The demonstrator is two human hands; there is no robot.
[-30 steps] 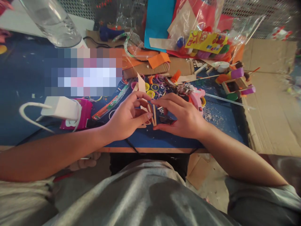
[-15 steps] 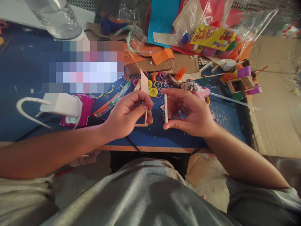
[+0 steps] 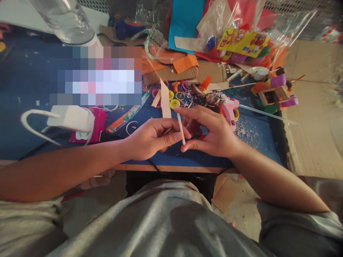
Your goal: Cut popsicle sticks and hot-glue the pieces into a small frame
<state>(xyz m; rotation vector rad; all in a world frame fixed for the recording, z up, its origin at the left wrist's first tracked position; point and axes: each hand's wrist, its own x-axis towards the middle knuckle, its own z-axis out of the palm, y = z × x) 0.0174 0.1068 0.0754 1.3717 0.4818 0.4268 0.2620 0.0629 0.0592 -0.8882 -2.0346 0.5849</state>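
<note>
Over the table's front part my two hands meet. My right hand (image 3: 211,132) pinches a thin wooden craft stick (image 3: 180,125) end to end between thumb and forefinger, nearly upright. My left hand (image 3: 155,139) is closed, its fingertips at the lower half of that stick. Inside the left hand is a small frame of wooden sticks, now almost wholly hidden by the fingers. Just beyond it lies a pale paper strip (image 3: 165,100), with several loose craft sticks (image 3: 157,99) and a yellow ring-like cap (image 3: 175,104) near it.
A pink glue gun (image 3: 229,110) lies beyond my right hand. Left are a white plug (image 3: 69,119) on a magenta block (image 3: 102,119) and a clear bottle (image 3: 72,26). A stick-built toy (image 3: 276,94) and a plastic bag (image 3: 243,43) stand at the right and back.
My hands have come together: the right moved left with its stick, which now leans slightly, and the left shifted right and turned, covering the stick frame.
</note>
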